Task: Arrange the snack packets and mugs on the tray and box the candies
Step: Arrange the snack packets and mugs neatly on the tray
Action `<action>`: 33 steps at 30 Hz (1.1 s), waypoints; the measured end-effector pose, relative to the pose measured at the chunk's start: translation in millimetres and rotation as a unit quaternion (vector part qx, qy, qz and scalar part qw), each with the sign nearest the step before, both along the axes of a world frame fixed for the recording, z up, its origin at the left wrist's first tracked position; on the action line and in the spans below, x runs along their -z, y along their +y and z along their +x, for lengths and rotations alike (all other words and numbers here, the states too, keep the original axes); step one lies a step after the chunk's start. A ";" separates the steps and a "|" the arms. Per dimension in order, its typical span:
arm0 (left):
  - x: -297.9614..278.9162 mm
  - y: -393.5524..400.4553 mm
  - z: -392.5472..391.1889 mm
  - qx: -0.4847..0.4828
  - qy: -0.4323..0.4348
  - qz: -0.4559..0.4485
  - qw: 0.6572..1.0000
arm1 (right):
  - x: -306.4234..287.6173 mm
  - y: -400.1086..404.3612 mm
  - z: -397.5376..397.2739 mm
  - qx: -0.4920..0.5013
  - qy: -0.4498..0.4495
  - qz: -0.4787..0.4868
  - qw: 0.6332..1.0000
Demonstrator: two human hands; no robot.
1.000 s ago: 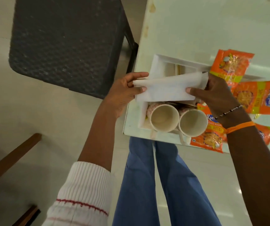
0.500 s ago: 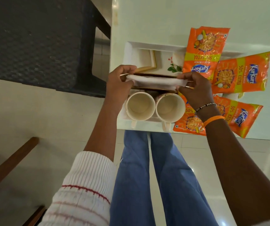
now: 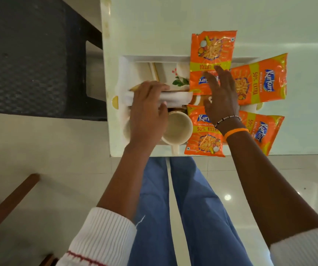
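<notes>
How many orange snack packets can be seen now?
4. Far packet at the tray's far edge, one right of it, near packet beside the mug, one at near right. More may be hidden.

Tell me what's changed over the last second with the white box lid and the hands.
The right hand let go of the white lid and now spreads open over the snack packets. The left hand keeps hold, pressing the lid down on the tray, where it was lowered. The mugs and packets stayed put.
</notes>
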State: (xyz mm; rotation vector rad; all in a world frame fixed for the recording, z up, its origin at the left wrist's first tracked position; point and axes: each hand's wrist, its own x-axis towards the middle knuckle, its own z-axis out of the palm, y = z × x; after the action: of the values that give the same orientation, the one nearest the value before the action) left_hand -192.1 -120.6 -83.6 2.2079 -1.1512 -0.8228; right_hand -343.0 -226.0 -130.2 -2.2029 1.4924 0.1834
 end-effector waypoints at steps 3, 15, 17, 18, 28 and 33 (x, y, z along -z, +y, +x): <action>-3.9 -13.0 -21.8 0.038 -0.003 -0.009 0.999 | 16.6 -4.7 -1.6 -0.048 0.072 0.009 0.996; -13.5 -10.6 -114.6 0.142 0.067 0.008 0.988 | 11.7 -25.9 -64.5 0.008 0.031 -0.062 0.998; 0.1 -5.7 -130.2 0.190 0.049 0.046 0.980 | 14.0 -32.1 -84.9 -0.035 0.071 -0.027 0.996; 8.5 -2.7 -136.9 0.219 0.030 0.079 0.972 | 16.3 -34.5 -91.7 -0.059 0.093 -0.014 0.994; 45.7 8.1 -154.4 0.280 -0.061 0.171 0.943 | 30.5 -37.4 -78.6 -0.040 0.123 -0.031 0.991; 49.0 10.5 -151.0 0.273 -0.083 0.182 0.941 | 11.2 -2.1 -97.0 0.026 0.102 -0.064 0.992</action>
State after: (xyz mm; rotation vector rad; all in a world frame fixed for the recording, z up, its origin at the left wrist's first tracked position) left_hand -343.1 -110.1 -132.6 2.3042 -1.8767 -1.1656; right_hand -440.1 -228.0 -141.4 -2.2999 1.7123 0.3137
